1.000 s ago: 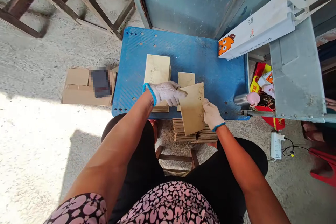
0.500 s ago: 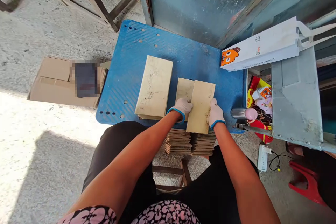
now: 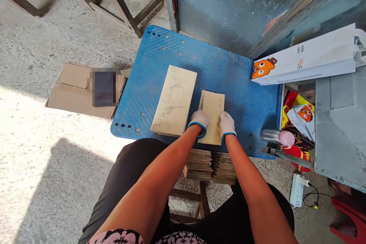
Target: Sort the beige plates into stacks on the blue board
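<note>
A pale flat rectangular board point(image 3: 214, 112) lies between my two gloved hands, almost covering another like it whose left edge peeks out. My left hand point(image 3: 201, 119) grips its left side with curled fingers, and my right hand point(image 3: 228, 123) holds the right edge, thumb pointing away from me. Left of them is a stack of wider pale boards point(image 3: 175, 99) with dark marks on the top one. Below the table edge, between my knees, two piles of thin boards point(image 3: 198, 164) show their brown edges.
The blue plastic table point(image 3: 148, 72) has holes along its left end. A white paper bag point(image 3: 305, 59) and a steel flask with a pink cap point(image 3: 271, 136) are at the right. A power strip point(image 3: 296, 190) and cardboard point(image 3: 74, 95) lie on the floor.
The held board has slid left and now lies over the lower board, with both hands following it. My view has shifted, so the table sits lower and further right in the picture.
</note>
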